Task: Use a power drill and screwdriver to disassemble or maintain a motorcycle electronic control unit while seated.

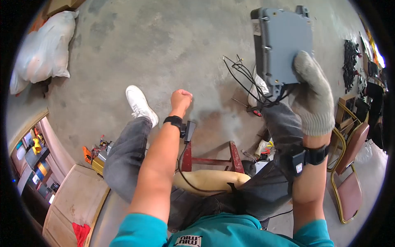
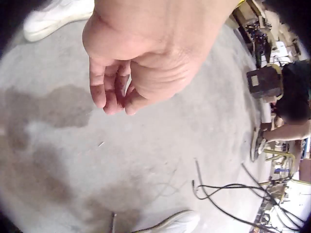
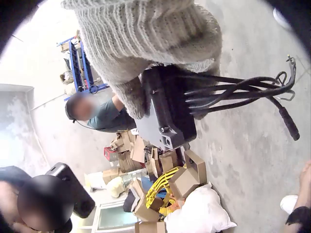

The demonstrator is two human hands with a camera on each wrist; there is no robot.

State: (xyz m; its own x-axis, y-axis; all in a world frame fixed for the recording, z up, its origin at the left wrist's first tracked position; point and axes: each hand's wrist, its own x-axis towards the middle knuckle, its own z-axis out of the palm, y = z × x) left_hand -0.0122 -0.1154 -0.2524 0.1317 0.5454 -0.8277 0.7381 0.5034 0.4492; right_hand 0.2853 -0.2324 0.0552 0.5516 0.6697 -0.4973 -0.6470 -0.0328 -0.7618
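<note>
My right hand [image 1: 313, 92], in a grey knitted glove, grips a flat grey box [image 1: 284, 45] with screws along its edge and raises it at the upper right. Thumb and fingers lie on opposite faces of the box. Black cables [image 1: 242, 76] come out of its lower end and hang loose; in the right wrist view the cables [image 3: 243, 92] spread sideways from a dark end face. My bare left hand [image 1: 181, 101] is over the floor, away from the box. Its fingers [image 2: 111, 92] curl loosely toward the thumb, and nothing shows between them.
A screwdriver with a red handle [image 1: 256, 112] lies by my right shoe. Between my legs stands a red stool frame [image 1: 210, 161]. A white sack [image 1: 45, 49] sits at the left, and chairs [image 1: 349, 173] at the right. Another person [image 3: 104, 114] appears in the right wrist view.
</note>
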